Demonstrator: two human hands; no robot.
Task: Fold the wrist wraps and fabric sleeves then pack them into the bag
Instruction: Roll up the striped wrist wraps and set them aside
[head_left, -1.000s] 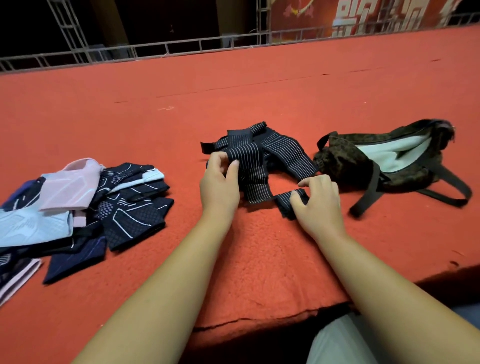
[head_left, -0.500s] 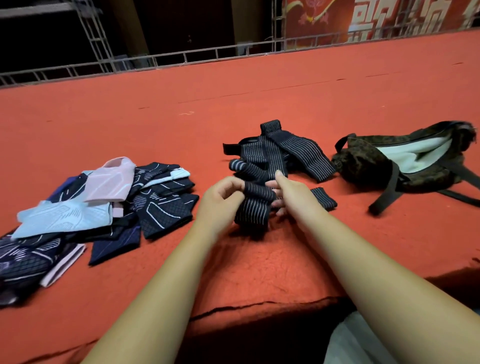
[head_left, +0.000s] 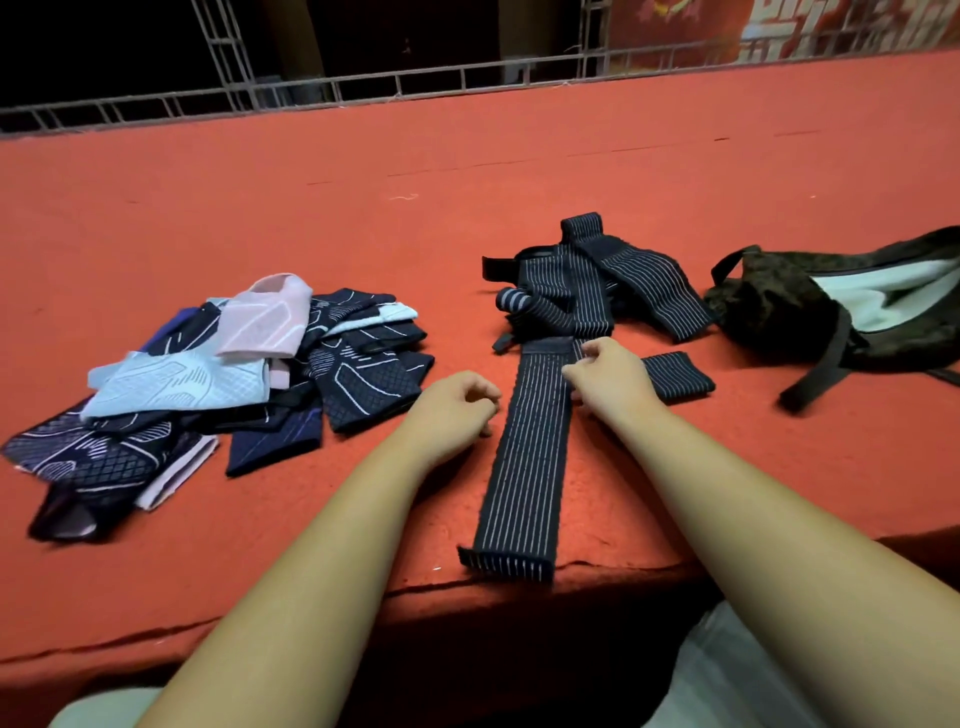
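Wrist wrap (head_left: 524, 457), long & dark w/ thin white lines, lies flat on the red stage (head_left: 363, 156), its near end right at the edge. Left hand (head_left: 457, 405) sits just beside the wrap's left side, fingers loosely bent, holding nothing. Right hand (head_left: 610, 376) has bent fingers touching the wrap's right side; can't tell if it pinches. More wraps (head_left: 582, 291) lie in a messy pile behind. A small folded wrap (head_left: 678, 376) is by the right hand. Fabric sleeves (head_left: 234, 374) are piled on the left. The bag (head_left: 769, 306) lies open on the right.
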